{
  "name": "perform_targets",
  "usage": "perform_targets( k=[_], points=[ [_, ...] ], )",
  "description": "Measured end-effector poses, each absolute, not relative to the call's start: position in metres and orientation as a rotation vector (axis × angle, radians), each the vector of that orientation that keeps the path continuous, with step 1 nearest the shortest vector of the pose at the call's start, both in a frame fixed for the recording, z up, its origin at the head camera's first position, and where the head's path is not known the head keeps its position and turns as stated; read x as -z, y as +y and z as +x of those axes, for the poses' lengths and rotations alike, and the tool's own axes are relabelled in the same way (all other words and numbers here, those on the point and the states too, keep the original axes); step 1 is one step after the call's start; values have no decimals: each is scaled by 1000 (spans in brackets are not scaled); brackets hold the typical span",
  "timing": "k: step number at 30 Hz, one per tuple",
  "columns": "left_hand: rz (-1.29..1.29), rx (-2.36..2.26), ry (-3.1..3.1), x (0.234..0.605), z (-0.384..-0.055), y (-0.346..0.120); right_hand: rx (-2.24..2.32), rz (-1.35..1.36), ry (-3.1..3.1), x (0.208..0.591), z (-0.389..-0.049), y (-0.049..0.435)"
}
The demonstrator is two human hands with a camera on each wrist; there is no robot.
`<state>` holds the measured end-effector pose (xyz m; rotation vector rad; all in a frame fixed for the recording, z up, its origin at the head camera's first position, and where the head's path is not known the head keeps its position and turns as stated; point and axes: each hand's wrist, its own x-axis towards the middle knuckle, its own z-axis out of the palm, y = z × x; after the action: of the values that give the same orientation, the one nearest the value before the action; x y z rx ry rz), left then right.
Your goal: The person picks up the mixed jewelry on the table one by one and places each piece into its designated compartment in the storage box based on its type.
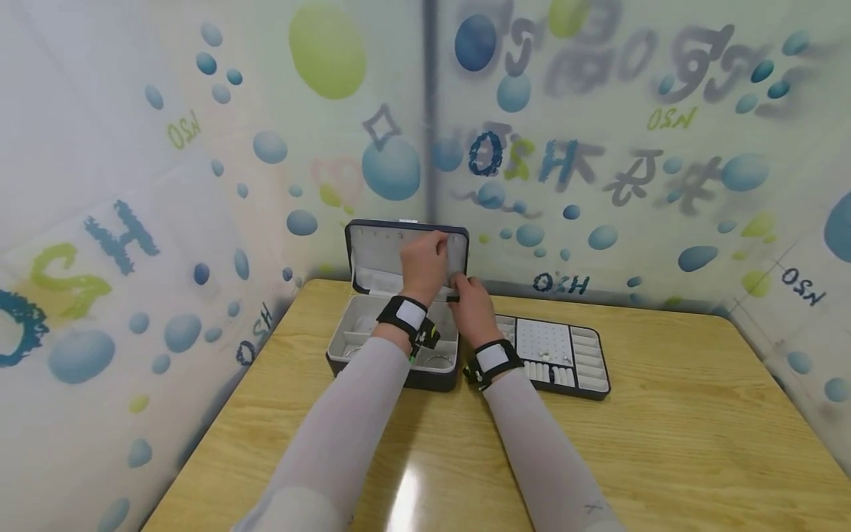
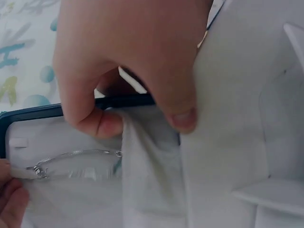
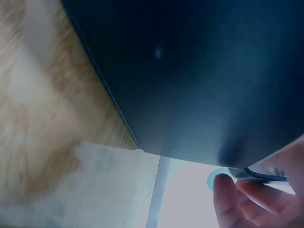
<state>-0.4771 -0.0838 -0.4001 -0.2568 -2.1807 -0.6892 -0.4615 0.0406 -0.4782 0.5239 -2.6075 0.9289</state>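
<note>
A jewelry box (image 1: 432,380) stands with its lid (image 1: 374,250) raised. Up at the lid's lining, my left hand (image 1: 423,264) pinches a silver necklace (image 2: 78,153) near a white tab (image 2: 24,174); only those fingertips show in the left wrist view. The chain runs across the lining toward a pale fabric pocket (image 2: 149,175). My right hand (image 1: 473,310) reaches in over the lid's dark right rim. Its curled fingers and thumb grip the pocket's fabric there. In the right wrist view the box's dark outer side (image 3: 190,85) fills most of the picture.
A jewelry tray (image 1: 593,360) with ring rolls, a dotted earring panel and small compartments lies right of the box on the wooden table (image 1: 678,414). Bangles (image 1: 439,361) lie in the box's front compartments. A patterned curtain wall (image 1: 578,185) stands close behind.
</note>
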Motion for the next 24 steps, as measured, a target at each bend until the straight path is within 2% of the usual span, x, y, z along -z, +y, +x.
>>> perform_targets(
  k=[9, 15, 24],
  points=[
    [-357, 702, -2272, 390, -463, -92, -939, 499, -2594, 482, -464, 42],
    [-454, 625, -2282, 398, -433, -96, -910, 503, -2605, 485, -463, 41],
    [-215, 706, -2370, 415, -393, -125, -906, 485, -2644, 482, -462, 38]
  ],
)
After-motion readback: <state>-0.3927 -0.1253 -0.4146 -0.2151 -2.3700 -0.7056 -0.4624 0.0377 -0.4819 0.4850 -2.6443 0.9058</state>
